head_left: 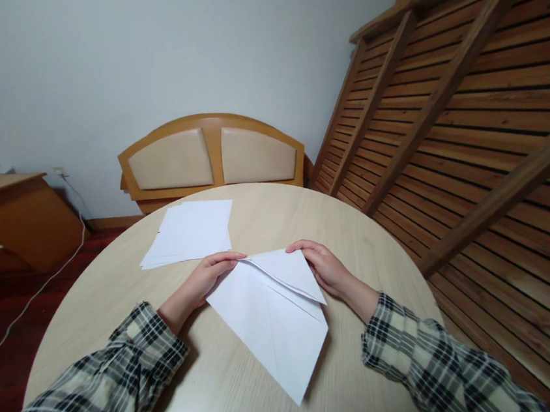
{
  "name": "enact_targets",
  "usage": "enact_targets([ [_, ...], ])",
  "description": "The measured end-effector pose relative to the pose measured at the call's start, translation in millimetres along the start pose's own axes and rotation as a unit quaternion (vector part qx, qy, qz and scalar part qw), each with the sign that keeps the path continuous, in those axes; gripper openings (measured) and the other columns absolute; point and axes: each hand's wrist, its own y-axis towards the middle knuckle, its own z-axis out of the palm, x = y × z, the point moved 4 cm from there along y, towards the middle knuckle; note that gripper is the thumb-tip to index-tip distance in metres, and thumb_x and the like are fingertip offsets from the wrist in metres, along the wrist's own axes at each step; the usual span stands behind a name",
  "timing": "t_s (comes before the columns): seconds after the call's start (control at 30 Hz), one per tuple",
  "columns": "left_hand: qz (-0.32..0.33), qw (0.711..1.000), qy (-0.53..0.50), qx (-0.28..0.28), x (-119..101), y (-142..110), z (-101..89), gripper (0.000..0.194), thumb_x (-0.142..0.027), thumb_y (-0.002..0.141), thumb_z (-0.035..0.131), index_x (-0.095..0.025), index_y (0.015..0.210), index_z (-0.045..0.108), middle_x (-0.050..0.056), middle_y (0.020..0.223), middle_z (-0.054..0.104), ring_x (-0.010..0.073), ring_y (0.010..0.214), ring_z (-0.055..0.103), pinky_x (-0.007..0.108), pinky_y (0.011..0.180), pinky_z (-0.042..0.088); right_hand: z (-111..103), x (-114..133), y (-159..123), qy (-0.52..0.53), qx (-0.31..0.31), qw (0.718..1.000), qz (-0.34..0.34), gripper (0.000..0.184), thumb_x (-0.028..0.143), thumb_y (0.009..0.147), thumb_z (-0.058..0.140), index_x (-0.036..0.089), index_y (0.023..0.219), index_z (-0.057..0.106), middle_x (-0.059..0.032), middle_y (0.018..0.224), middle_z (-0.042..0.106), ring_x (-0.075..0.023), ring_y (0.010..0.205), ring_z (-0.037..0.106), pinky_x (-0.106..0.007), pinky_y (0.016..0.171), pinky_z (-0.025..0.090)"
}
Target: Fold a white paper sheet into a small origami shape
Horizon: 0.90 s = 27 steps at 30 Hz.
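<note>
The folded white sheet (270, 321) is over the middle of the worktop (220, 385), long axis running away from the person, sharp corner pointing back toward them. The left hand (208, 277) and right hand (327, 269) pinch its far corners between their fingers. Bare room spreads on both sides; the paper stack (193, 229) lies beyond the left hand, near the rim.

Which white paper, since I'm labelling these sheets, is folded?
The folded sheet held by the left hand and right hand, with its raised flap; the other sheets lie flat, overlapping, farther left.
</note>
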Motion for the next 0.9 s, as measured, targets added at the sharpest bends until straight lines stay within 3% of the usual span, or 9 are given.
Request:
enact_targets([
  [0.13,0.02,0.999,-0.001,0.035,0.3,-0.3,-0.3,0.023,-0.033,0.065,0.07,-0.018,0.083,0.072,0.006,0.082,0.068,0.0153,0.061,0.054,0.024,0.051,0.038,0.9,3.3,-1.3,-0.014,0.011,1.0,-0.001,0.009,0.023,0.072,0.056,0.02,0.073,0.064,0.0025,0.065,0.052,-0.0103,0.056,0.044,-0.023,0.051,0.031],
  [0.27,0.0,0.987,-0.063,0.151,0.8,-5.4,4.2,0.013,-0.022,0.064,0.067,-0.019,0.076,0.065,0.0,0.068,0.058,0.0123,0.057,0.05,0.022,0.049,0.034,1.7,8.6,-3.9,-0.017,0.031,0.999,-0.015,0.008,0.02,0.069,0.053,0.02,0.069,0.061,0.0023,0.062,0.05,-0.0105,0.055,0.042,-0.022,0.048,0.027],
  [0.4,-0.052,0.95,-0.144,0.271,-3.8,-14.8,19.2,0.013,-0.026,0.065,0.065,-0.018,0.075,0.063,0.009,0.089,0.066,0.0193,0.08,0.061,0.03,0.071,0.046,7.6,10.2,-9.3,-0.028,0.067,0.997,0.026,0.007,0.022,0.067,0.054,0.019,0.066,0.06,0.0033,0.056,0.045,-0.0096,0.049,0.037,-0.022,0.044,0.022],
  [0.5,-0.067,0.962,-0.113,0.238,-7.4,-18.5,31.8,0.02,-0.034,0.073,0.065,-0.019,0.085,0.066,0.01,0.093,0.067,0.0207,0.084,0.061,0.033,0.076,0.047,14.6,9.8,-12.1,-0.055,0.1,0.993,0.036,0.008,0.022,0.068,0.053,0.019,0.066,0.06,0.0033,0.056,0.044,-0.0093,0.049,0.036,-0.022,0.044,0.022],
  [0.57,-0.043,0.978,-0.036,0.201,-10.0,-21.0,39.9,0.026,-0.041,0.079,0.061,-0.018,0.088,0.069,0.009,0.087,0.068,0.0205,0.079,0.061,0.032,0.07,0.047,19.0,8.9,-12.6,-0.074,0.124,0.989,0.027,0.01,0.021,0.07,0.053,0.018,0.066,0.061,0.0026,0.058,0.045,-0.0098,0.051,0.038,-0.022,0.046,0.024],
  [0.67,0.008,0.984,0.063,0.169,-12.9,-26.2,49.0,0.025,-0.042,0.077,0.066,-0.019,0.081,0.073,0.007,0.084,0.069,0.0214,0.078,0.061,0.029,0.067,0.047,23.2,7.3,-12.4,-0.083,0.148,0.985,0.019,0.01,0.02,0.071,0.053,0.018,0.066,0.062,0.0015,0.062,0.049,-0.011,0.057,0.042,-0.022,0.05,0.028],
  [0.8,-0.028,0.973,0.084,0.212,-6.8,-32.2,55.9,0.031,-0.046,0.078,0.064,-0.016,0.083,0.072,0.005,0.077,0.067,0.0169,0.063,0.058,0.027,0.055,0.043,25.2,7.4,-11.9,-0.087,0.143,0.986,0.016,0.01,0.022,0.075,0.056,0.019,0.073,0.065,0.0014,0.067,0.053,-0.0105,0.058,0.043,-0.022,0.052,0.03],
  [0.9,-0.07,0.967,0.049,0.238,-2.7,-31.0,56.8,0.037,-0.048,0.079,0.063,-0.013,0.089,0.068,0.004,0.074,0.065,0.0127,0.055,0.053,0.024,0.05,0.04,21.3,10.1,-9.7,-0.078,0.11,0.991,-0.008,0.029,0.031,0.081,0.059,0.023,0.108,0.066,0.0012,0.076,0.059,-0.0104,0.061,0.046,-0.022,0.053,0.033],
])
